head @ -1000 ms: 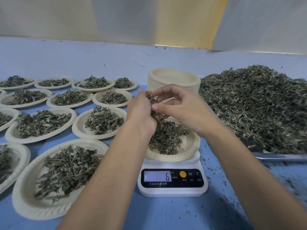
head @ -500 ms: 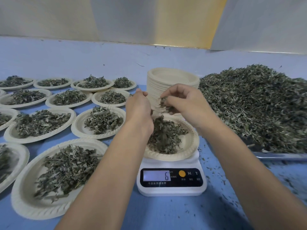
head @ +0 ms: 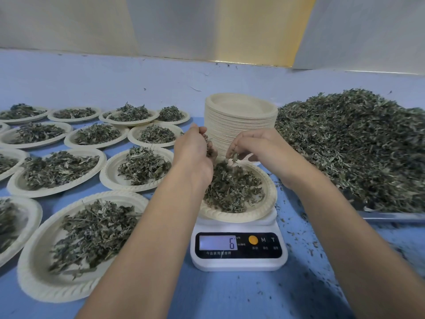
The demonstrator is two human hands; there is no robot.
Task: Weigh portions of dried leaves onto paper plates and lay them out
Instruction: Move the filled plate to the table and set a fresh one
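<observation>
My left hand point(head: 195, 155) cups loose dried leaves point(head: 232, 187); right hand point(head: 257, 146) pinches few above plate point(head: 268, 203). Scale point(head: 239, 247) shows 6. Leaves feather-light, brittle: take by gentle pinches.

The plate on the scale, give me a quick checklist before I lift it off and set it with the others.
1. Plate sits centred on scale: ok.
2. Display readable, shows 6: ok; target weight: cannot tell.
3. Left hand free of leaves: not ok, still holding some.
4. Right hand free: not ok, pinching leaves.
5. Free spot among filled plates: cannot tell.
</observation>
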